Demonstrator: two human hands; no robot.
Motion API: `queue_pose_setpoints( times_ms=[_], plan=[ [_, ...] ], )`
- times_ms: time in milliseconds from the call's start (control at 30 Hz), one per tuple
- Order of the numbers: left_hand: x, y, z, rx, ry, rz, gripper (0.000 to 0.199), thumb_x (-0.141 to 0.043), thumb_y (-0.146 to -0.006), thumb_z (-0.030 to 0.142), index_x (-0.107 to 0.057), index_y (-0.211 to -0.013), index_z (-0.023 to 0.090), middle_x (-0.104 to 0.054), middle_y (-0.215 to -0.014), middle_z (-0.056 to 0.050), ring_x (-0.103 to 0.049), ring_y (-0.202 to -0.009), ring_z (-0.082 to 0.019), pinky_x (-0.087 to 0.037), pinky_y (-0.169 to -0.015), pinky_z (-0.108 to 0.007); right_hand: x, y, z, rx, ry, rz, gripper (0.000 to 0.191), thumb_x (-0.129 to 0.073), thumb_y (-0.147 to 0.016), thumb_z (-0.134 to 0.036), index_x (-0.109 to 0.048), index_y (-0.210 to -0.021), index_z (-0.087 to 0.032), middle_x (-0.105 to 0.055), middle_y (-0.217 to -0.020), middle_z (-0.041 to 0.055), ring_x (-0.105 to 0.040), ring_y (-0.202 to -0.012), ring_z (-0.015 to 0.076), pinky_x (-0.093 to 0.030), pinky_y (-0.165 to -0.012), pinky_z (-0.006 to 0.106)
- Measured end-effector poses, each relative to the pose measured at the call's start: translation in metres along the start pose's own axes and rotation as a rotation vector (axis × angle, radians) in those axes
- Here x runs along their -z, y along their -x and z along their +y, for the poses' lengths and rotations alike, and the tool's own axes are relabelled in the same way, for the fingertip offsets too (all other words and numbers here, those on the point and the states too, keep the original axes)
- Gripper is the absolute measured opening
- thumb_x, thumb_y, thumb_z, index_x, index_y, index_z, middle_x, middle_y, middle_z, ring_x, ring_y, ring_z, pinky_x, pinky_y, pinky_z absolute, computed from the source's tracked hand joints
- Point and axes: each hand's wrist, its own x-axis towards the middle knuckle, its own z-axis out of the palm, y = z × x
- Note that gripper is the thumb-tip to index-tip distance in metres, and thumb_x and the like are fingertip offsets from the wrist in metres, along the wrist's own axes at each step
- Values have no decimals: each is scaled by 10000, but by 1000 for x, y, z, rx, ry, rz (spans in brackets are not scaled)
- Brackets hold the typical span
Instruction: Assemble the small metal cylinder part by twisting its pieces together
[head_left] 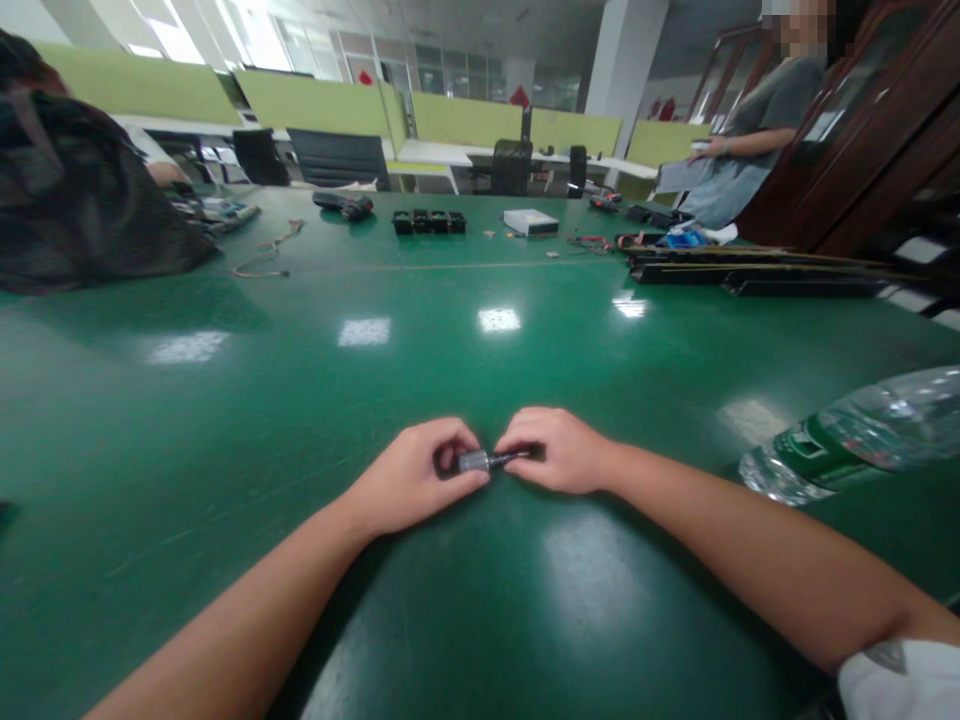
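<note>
While left grip [420, 477] holds small cylinder [473, 461], right grip [561, 450] pinches tip [505, 459].

Tabletop [262, 400] showing smooth, glossy green finish, mirroring light in bright white patches; faint scratches marking sheen. Small cylindrical piece [474, 461] giving off dull grey gleam, probably metal, blur hiding finer texture. Bottle [847, 440] looking like clear plastic, shiny and ridged, wearing green printed label. Cabinet [862, 150] showing polished red-brown wood, panes catching glare. Wide chair back [341, 155] appearing smooth, black, leather-like. White sleeve [900, 680] reading as soft matt cloth, creasing slightly.
</note>
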Motion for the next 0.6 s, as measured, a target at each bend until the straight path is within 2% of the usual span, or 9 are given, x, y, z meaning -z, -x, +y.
queue_pose_setpoints(
  times_ms=[267, 600],
  plan=[
    [-1, 0, -1, 10, -3, 11, 235, -712, -772, 382, -660, -891, 186, -596, -700, 19, -552, -637, -145, -412, -588, -246, -1, -1, -2, 21, -6, 4, 164, -665, -839, -166, -706, -997, -170, -717, -943, 65, -626, -889, 188, -491, -838, 318],
    [-3, 0, -1, -22, -37, 32, 240, -698, -786, 401, -607, -822, 181, -576, -708, 13, -533, -649, -148, -398, -598, -247, -3, -3, -5, -21, 13, -14, 161, -672, -858, -215, -717, -1006, -168, -714, -913, 62, -624, -851, 177, -477, -797, 297]
  ],
)
